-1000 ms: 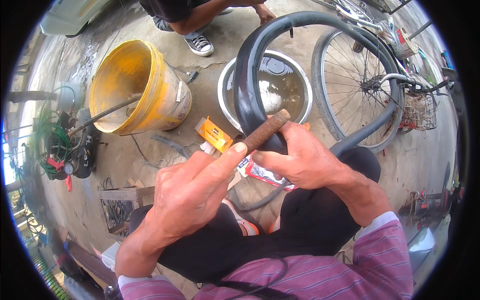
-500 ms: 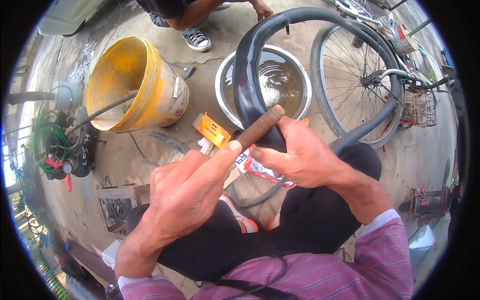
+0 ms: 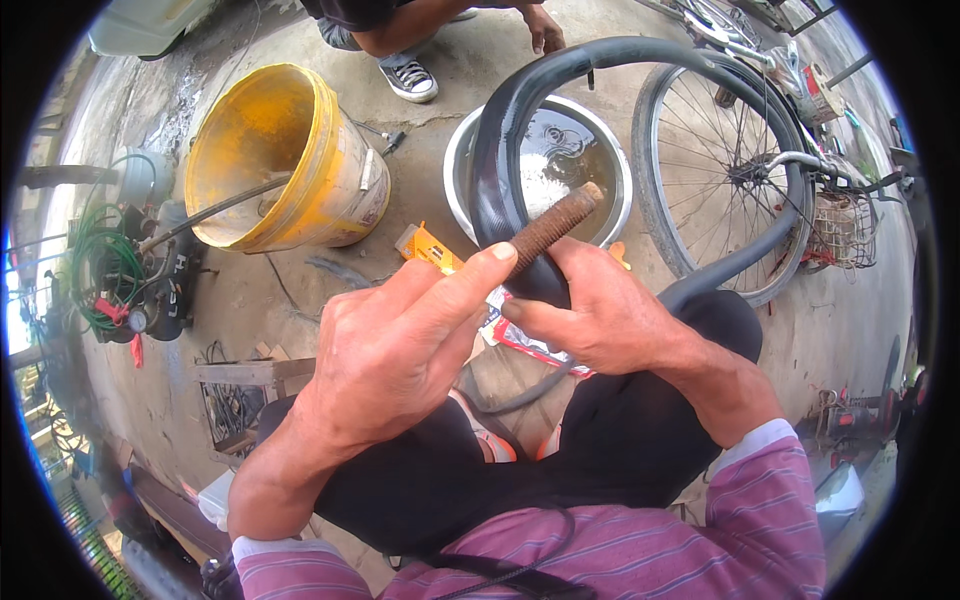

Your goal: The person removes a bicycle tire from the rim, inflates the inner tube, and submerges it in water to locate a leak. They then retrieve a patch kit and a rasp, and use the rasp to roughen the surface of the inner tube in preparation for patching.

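Observation:
In my left hand [image 3: 405,340] is a rusty threaded rod [image 3: 555,230], its index finger stretched along it and the other fingers curled. The rod lies slantwise across a black inner tube [image 3: 497,150], its far end pointing up and to the right. My right hand [image 3: 610,315] pinches the tube just below the rod, thumb toward me. The tube looks wet and partly inflated, looping away over a metal basin [image 3: 625,205] of water and round to my right knee. A valve stem [image 3: 591,79] sticks out of its far side.
A yellow bucket [image 3: 345,190] with a stick in it stands left, beyond an air compressor [image 3: 160,290]. A bicycle wheel [image 3: 650,130] is at the right. An orange box [image 3: 428,246] and a red packet [image 3: 535,345] lie between. Another person's hand [image 3: 542,30] reaches in at the far side.
My left hand has pushed the rod forward and to the right across the tube. My right hand keeps its grip on the tube. The whole view has shifted slightly.

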Demonstrator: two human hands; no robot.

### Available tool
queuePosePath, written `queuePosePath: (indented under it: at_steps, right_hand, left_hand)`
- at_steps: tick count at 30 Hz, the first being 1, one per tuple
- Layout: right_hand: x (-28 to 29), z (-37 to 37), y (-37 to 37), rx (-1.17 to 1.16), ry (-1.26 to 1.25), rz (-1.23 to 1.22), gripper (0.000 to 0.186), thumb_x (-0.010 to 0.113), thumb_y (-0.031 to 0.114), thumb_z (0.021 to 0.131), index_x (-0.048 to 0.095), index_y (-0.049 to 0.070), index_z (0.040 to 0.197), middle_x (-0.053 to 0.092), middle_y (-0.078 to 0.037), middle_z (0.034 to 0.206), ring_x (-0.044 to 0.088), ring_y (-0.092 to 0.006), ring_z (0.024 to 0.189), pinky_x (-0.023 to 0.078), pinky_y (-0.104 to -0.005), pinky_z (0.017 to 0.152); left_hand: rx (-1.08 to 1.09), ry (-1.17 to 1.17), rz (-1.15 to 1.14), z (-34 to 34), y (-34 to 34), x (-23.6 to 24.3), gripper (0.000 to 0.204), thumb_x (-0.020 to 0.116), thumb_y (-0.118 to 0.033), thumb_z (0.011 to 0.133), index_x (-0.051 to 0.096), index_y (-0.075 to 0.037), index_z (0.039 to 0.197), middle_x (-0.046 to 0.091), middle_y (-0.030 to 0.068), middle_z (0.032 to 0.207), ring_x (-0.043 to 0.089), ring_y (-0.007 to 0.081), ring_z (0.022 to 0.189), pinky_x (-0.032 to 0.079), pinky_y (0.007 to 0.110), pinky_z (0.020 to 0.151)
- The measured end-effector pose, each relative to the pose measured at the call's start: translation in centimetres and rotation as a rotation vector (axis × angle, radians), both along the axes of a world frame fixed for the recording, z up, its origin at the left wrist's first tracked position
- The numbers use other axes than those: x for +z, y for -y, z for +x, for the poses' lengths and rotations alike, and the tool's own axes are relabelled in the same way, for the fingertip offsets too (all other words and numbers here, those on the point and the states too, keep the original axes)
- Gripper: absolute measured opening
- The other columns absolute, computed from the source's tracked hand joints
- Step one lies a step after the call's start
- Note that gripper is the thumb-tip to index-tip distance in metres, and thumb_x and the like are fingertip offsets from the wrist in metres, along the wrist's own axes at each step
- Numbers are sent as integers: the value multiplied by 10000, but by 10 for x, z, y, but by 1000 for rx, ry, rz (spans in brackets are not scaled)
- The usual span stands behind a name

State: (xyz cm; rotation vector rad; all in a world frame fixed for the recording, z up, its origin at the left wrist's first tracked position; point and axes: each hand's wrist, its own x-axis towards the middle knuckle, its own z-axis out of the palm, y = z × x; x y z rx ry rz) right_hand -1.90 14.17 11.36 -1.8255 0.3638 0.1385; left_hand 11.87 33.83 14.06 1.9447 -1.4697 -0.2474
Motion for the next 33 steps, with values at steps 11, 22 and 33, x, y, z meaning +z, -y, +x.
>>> queuePosePath:
  at_steps: [11,22,33]
  right_hand:
    - [13,0,17,-76,-46,104,401,749,212,953,619,-30,1245,686,-151,978,681,-207,864,555,-398,795]
    - [13,1,16,-71,-61,81,424,720,233,942,640,-41,1256,725,-206,1005,710,-301,926,556,-437,865]
    - [1,-1,12,-52,25,4,454,699,253,944,656,-34,1293,729,-305,1095,715,-441,1043,541,-498,953]
  left_hand:
    - [100,-100,-99,4,-27,4,548,799,74,833,750,-65,1360,719,116,859,653,243,632,522,356,588]
    - [4,-65,-22,-2,-25,-7,577,797,45,843,731,-119,1392,653,99,793,655,280,616,526,408,551]
    - [-16,36,9,-6,-15,-11,620,802,51,840,712,-123,1428,613,85,793,637,282,592,512,415,523]
